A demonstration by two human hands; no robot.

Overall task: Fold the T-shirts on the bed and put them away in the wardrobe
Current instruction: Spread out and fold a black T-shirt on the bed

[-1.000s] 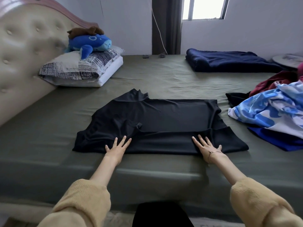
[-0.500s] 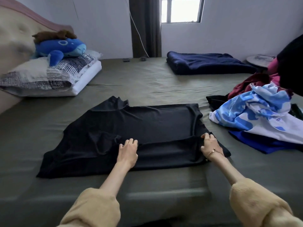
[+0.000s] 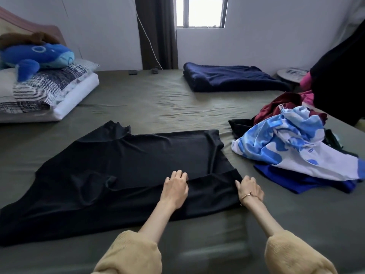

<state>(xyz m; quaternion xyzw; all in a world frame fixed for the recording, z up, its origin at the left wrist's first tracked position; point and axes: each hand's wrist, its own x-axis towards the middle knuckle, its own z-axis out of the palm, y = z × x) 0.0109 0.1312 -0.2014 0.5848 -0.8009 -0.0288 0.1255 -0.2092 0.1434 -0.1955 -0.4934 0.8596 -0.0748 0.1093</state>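
Head view: looking down over both forearms onto a bed (image 3: 150, 99).
Left fingers: curling at the tips onto the folded-over edge of the black T-shirt (image 3: 126, 171), gathering cloth there; whether they are truly pinching it or only pressing it I cannot tell.
Left hand (image 3: 174, 189): lying on the shirt's near band, toward its right half.
Right fingers: bending round the shirt's near right corner, seemingly grasping it, though the fingertips are hiding in the dark cloth.
Right hand (image 3: 249, 189): sitting just off the shirt's right edge, wearing a thin bracelet at the wrist.
Why held so: both hands are taking the same near strip, probably so that it can be lifted and carried evenly into the next fold.
Shirt: lying flat on the sheet, partly folded, near edge turned up, left sleeve spreading wide.
Pile (image 3: 292, 147): waiting just right of the shirt, a blue-and-white garment on top, still unfolded.
Blanket (image 3: 231, 79): lying folded at the far side under the window.
Pillows (image 3: 49, 89): stacking at the far left, a blue plush (image 3: 37, 55) resting on top.
Progress: early, I judge; the wardrobe is not showing here.
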